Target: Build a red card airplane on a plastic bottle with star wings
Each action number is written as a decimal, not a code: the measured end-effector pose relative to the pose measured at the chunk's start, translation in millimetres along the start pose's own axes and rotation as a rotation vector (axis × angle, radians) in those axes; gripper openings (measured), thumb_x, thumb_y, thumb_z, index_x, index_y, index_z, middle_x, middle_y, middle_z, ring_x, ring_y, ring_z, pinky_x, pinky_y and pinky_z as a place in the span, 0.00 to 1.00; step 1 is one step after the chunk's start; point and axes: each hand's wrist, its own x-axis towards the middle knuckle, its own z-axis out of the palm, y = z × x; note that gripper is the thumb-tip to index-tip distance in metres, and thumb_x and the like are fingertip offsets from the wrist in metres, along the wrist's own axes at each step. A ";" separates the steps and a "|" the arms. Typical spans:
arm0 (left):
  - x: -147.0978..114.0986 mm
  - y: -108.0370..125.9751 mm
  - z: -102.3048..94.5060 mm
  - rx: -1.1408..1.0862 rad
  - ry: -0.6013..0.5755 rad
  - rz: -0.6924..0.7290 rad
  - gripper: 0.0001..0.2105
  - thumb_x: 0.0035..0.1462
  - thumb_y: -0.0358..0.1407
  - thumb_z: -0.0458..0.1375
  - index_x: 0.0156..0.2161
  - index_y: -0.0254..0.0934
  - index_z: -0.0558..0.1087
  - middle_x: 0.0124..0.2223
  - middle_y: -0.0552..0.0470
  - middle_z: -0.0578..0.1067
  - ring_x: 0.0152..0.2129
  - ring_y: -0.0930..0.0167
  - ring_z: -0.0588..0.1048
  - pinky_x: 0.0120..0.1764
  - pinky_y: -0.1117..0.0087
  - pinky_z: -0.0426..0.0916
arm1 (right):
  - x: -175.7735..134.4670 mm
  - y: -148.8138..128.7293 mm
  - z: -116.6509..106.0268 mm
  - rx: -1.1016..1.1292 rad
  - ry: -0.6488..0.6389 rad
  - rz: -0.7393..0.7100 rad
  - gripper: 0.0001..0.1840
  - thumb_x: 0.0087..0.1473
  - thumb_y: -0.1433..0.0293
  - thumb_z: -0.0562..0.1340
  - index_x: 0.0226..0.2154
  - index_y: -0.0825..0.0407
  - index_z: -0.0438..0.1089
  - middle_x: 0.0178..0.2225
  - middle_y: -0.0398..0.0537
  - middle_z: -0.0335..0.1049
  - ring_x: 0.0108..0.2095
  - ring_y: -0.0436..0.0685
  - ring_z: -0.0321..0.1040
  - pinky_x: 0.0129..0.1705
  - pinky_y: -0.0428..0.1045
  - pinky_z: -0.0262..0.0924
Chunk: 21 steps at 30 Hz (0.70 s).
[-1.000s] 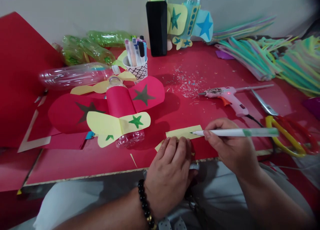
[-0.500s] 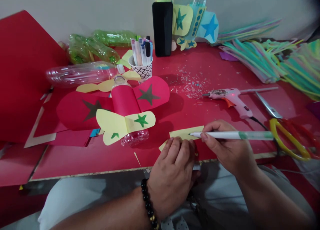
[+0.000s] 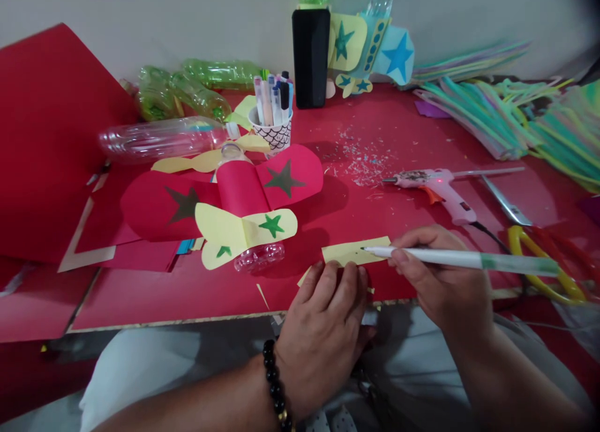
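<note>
My left hand (image 3: 323, 326) lies flat, its fingertips pressing the lower edge of a yellow paper strip (image 3: 342, 251) at the table's front edge. My right hand (image 3: 450, 282) pinches a white felt-tip pen (image 3: 450, 257) with a green band, its tip just over the strip. A small dark dot shows on the paper beside the tip. To the left, a bottle plane (image 3: 244, 188) wrapped in red paper has red wings with dark stars and a yellow tail piece with green stars. Part of the strip is hidden under my left fingers.
A pink glue gun (image 3: 435, 185) with its light on and yellow-and-red scissors (image 3: 525, 238) lie right. Behind are a cup of markers (image 3: 274, 132), an upright black phone (image 3: 310, 57), plastic bottles (image 3: 169, 138), a blue bottle craft (image 3: 375, 50) and pastel pipe cleaners (image 3: 482, 116).
The pen tip has shifted slightly right along the strip, leaving a dark dot in view. The pen's back end has dropped lower. My left hand still presses the paper; the view has shifted a little.
</note>
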 end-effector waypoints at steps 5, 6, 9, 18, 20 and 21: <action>-3.4 -0.5 0.4 0.017 -0.015 0.023 0.30 0.63 0.49 0.50 0.63 0.30 0.59 0.64 0.44 0.61 0.59 0.57 0.59 0.63 0.55 0.48 | -7.2 -5.8 5.6 0.032 -0.056 0.024 0.02 0.57 0.69 0.60 0.36 0.49 0.68 0.29 0.42 0.69 0.26 0.50 0.66 0.27 0.46 0.61; -3.8 -0.9 0.5 0.017 -0.024 0.034 0.29 0.64 0.48 0.49 0.63 0.31 0.59 0.65 0.44 0.60 0.59 0.57 0.58 0.63 0.55 0.48 | -7.8 -6.1 6.7 0.034 -0.043 0.030 0.02 0.58 0.69 0.60 0.36 0.49 0.68 0.29 0.42 0.69 0.26 0.50 0.66 0.27 0.47 0.61; -4.6 -2.1 0.1 0.020 -0.035 0.044 0.28 0.65 0.48 0.48 0.63 0.31 0.59 0.65 0.45 0.60 0.59 0.57 0.59 0.62 0.55 0.49 | -7.7 -6.2 8.4 0.022 0.003 0.040 0.01 0.58 0.69 0.60 0.34 0.49 0.67 0.30 0.42 0.68 0.25 0.49 0.65 0.26 0.46 0.60; -4.7 -2.2 0.0 0.039 -0.024 0.051 0.28 0.65 0.46 0.47 0.63 0.29 0.59 0.64 0.44 0.61 0.58 0.56 0.60 0.61 0.54 0.51 | -5.2 -1.9 8.0 -0.094 -0.093 0.008 0.01 0.57 0.70 0.61 0.34 0.49 0.67 0.28 0.42 0.68 0.27 0.50 0.67 0.25 0.45 0.59; -4.6 -2.2 0.1 0.040 -0.032 0.055 0.27 0.66 0.45 0.47 0.63 0.29 0.59 0.64 0.44 0.61 0.58 0.56 0.60 0.61 0.54 0.51 | -4.6 -0.7 8.8 -0.093 -0.112 0.012 0.01 0.57 0.70 0.61 0.34 0.49 0.67 0.27 0.42 0.68 0.26 0.50 0.67 0.24 0.45 0.59; -4.6 -2.1 0.0 0.039 -0.037 0.056 0.27 0.66 0.45 0.46 0.63 0.29 0.59 0.64 0.44 0.61 0.58 0.56 0.60 0.61 0.54 0.51 | -4.2 -0.3 9.3 -0.093 -0.121 0.018 0.02 0.57 0.69 0.61 0.33 0.50 0.67 0.27 0.42 0.68 0.25 0.50 0.66 0.24 0.45 0.59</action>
